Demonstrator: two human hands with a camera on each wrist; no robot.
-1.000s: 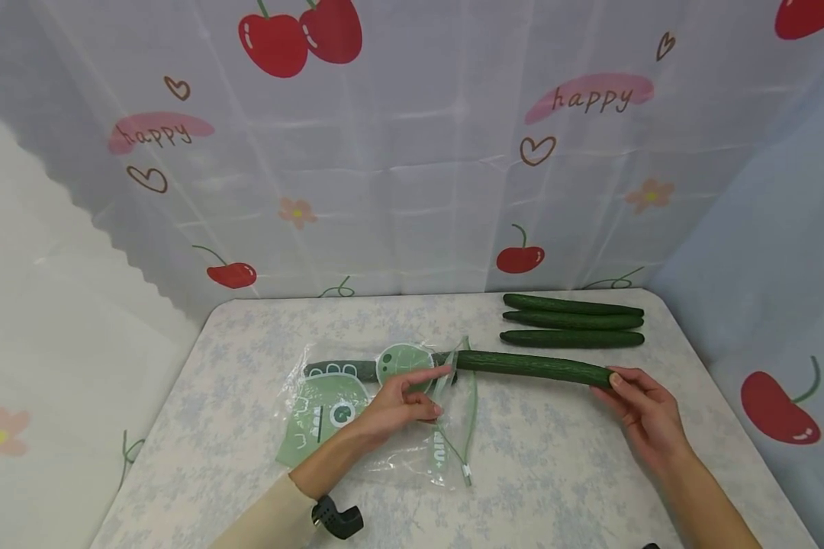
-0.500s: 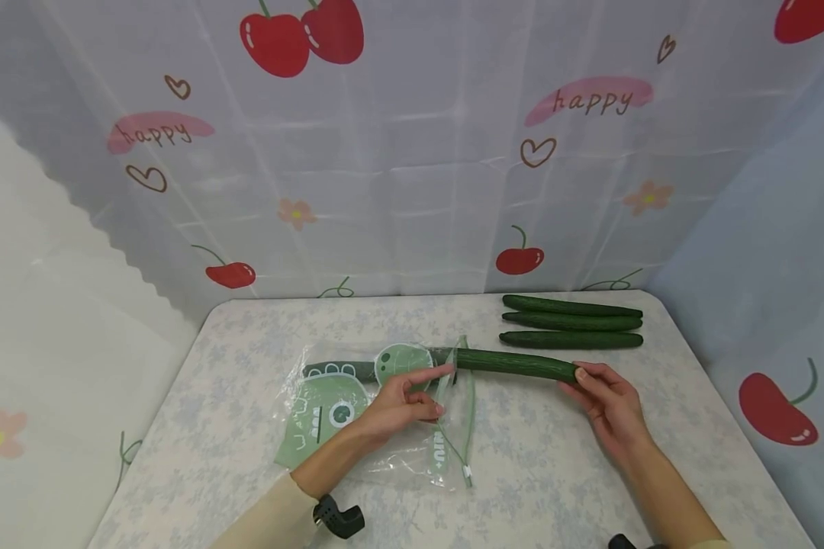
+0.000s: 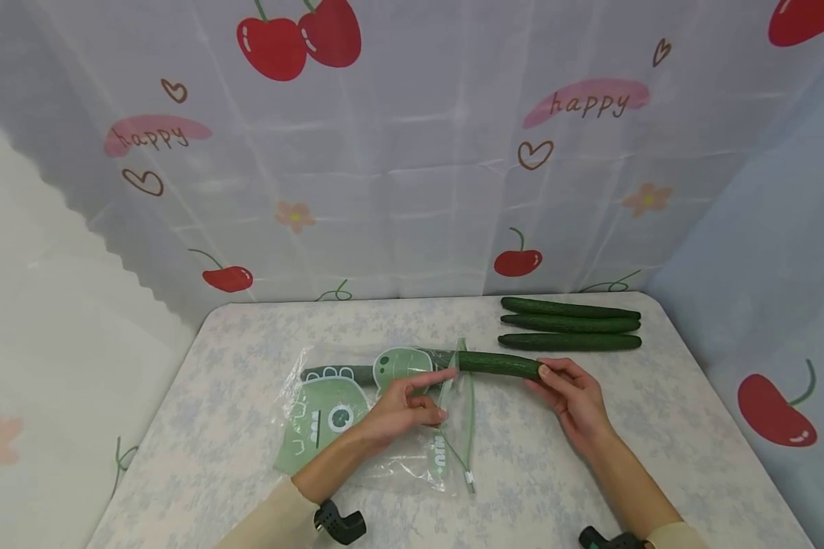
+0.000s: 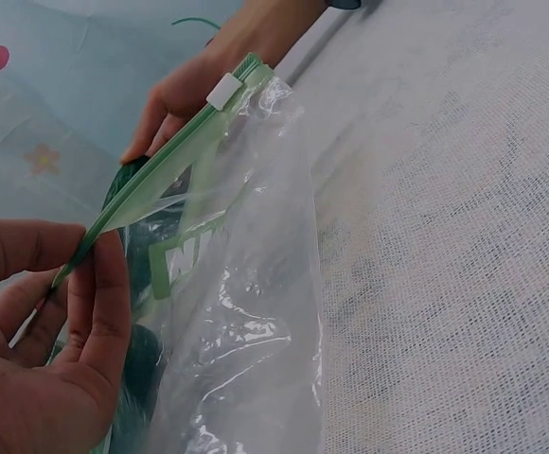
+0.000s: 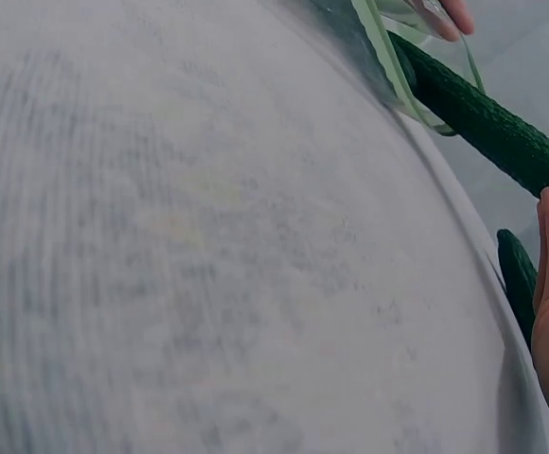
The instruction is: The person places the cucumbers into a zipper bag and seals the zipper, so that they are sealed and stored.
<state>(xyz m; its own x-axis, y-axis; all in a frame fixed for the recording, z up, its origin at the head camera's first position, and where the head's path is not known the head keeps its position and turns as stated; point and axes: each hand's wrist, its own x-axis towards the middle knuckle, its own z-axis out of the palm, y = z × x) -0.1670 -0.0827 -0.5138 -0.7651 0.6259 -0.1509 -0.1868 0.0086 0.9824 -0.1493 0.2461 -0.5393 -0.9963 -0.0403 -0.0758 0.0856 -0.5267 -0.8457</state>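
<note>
A clear zip bag [image 3: 398, 469] with a green cartoon print lies on the table, its mouth facing right. My left hand [image 3: 401, 412] pinches the bag's green zip edge [image 4: 151, 168] between thumb and fingers, with the mouth held apart. In my right hand [image 3: 577, 400] is the right end of a dark green cucumber [image 3: 497, 364], gripped between thumb and fingers. The cucumber's left part is inside the bag mouth, seen through the plastic. Farther in lies another cucumber [image 3: 312, 374], partly hidden behind the print. A white slider [image 4: 224, 92] sits on the zip, near its end.
Three cucumbers [image 3: 570, 342] lie side by side at the back right of the table [image 3: 233, 396], behind my right hand. A curtain [image 3: 398, 229] printed with cherries hangs along the table's back edge, with more sheeting at both sides.
My right hand has moved left, sliding the cucumber deeper into the bag, so less of it shows outside. The left hand keeps its place on the bag's edge.
</note>
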